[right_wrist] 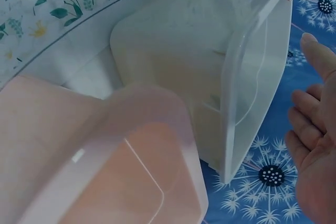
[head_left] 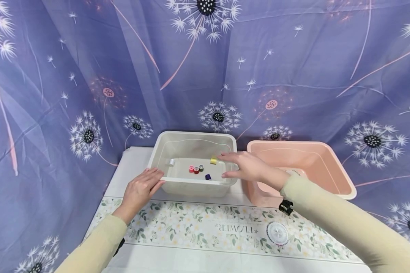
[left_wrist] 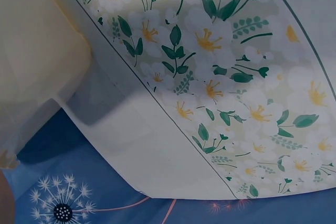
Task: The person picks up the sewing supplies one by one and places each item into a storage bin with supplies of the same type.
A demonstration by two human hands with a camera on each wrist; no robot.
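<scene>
On the front left corner of the pale grey plastic bin [head_left: 191, 184] rests my left hand [head_left: 141, 188], its fingers over the rim. My right hand [head_left: 244, 165] hovers over the bin's right end, fingers extended and thumb apart, holding nothing. Closest to its fingertips is a yellow thread spool [head_left: 213, 161]. Also on the bin floor are a pink spool [head_left: 191, 169], a red spool [head_left: 196, 170] and a dark grey spool [head_left: 201, 168] in a cluster, a purple spool [head_left: 208, 177] and a white spool [head_left: 171, 162]. The right wrist view shows the right palm [right_wrist: 320, 182] beside the bin.
A pink bin [head_left: 339, 178] stands to the right, under my right forearm, with a whitish round shape partly visible inside. A round disc ringed with white beads [head_left: 277, 233] lies on the floral table runner [head_left: 191, 223]. Behind hangs a blue dandelion curtain [head_left: 177, 102].
</scene>
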